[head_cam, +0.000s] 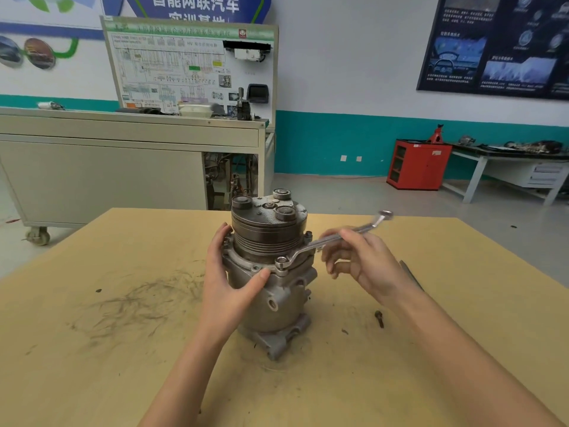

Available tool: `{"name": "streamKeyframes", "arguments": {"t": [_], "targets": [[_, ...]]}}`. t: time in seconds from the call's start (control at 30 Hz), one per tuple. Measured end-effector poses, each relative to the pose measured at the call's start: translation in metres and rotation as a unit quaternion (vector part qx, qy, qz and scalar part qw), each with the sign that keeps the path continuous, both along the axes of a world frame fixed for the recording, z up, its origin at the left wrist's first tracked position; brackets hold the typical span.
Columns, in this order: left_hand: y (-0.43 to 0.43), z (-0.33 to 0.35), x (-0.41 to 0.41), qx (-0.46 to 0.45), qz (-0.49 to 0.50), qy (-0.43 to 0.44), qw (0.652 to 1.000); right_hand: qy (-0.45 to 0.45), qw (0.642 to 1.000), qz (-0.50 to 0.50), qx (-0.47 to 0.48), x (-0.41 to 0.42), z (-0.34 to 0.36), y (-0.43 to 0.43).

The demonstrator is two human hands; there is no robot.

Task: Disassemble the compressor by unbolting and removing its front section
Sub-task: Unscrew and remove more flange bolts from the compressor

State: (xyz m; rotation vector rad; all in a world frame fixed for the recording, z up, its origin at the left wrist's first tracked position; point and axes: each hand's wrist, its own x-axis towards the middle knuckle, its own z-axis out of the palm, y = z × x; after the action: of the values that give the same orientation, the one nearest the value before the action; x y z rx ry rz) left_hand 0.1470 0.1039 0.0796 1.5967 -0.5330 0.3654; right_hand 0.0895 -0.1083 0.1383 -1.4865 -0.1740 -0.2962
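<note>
Compressor (pixel 271 291) stands on table (pixel 123 365), left hand (pixel 234 272) gripping its flange. Right hand (pixel 357 260) holds wrench (pixel 311 244); ring sits on bolt (pixel 280 262) just left of it. Seat ring square, brace body, pull smoothly.

Tan flat board tabletop (pixel 123 380), matte and worn. Grey cast-metal compressor (pixel 271 303) stands upright on it near centre, mounting-lug end down, grooved pulley end up. Dark short loose bolt (pixel 379 318) lies flat on the board to the right, near the base but not touching. Thin dark tool (pixel 411 274) further right, mostly hidden by a forearm. Black scribbly scuff marks (pixel 135 303) across the left half. Small dark fleck (pixel 98 290) beyond them.
</note>
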Motion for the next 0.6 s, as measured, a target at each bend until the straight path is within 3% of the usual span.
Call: {"name": "streamKeyframes", "arguments": {"t": [0.1, 0.23, 0.3, 0.4, 0.47, 0.6], "targets": [[0.0, 0.0, 0.001, -0.001, 0.003, 0.005, 1.0, 0.106, 0.986, 0.095, 0.081, 0.019, 0.006, -0.008], [0.001, -0.001, 0.002, 0.001, 0.002, 0.007, 1.0, 0.073, 0.978, 0.121, 0.151, 0.024, 0.01, -0.005], [0.001, -0.001, 0.002, 0.006, 0.006, 0.008, 1.0, 0.014, 0.989, 0.062, 0.132, 0.016, 0.016, 0.0], [0.001, -0.002, 0.002, 0.004, 0.007, 0.007, 1.0, -0.131, 0.985, -0.111, -0.032, -0.004, 0.03, 0.012], [0.001, -0.002, 0.003, 0.005, 0.007, 0.007, 1.0, -0.254, 0.929, -0.196, -0.187, -0.017, 0.041, 0.022], [0.001, -0.001, 0.002, 0.006, 0.008, 0.003, 1.0, -0.44, 0.741, -0.254, -0.438, -0.035, 0.049, 0.056]]}}
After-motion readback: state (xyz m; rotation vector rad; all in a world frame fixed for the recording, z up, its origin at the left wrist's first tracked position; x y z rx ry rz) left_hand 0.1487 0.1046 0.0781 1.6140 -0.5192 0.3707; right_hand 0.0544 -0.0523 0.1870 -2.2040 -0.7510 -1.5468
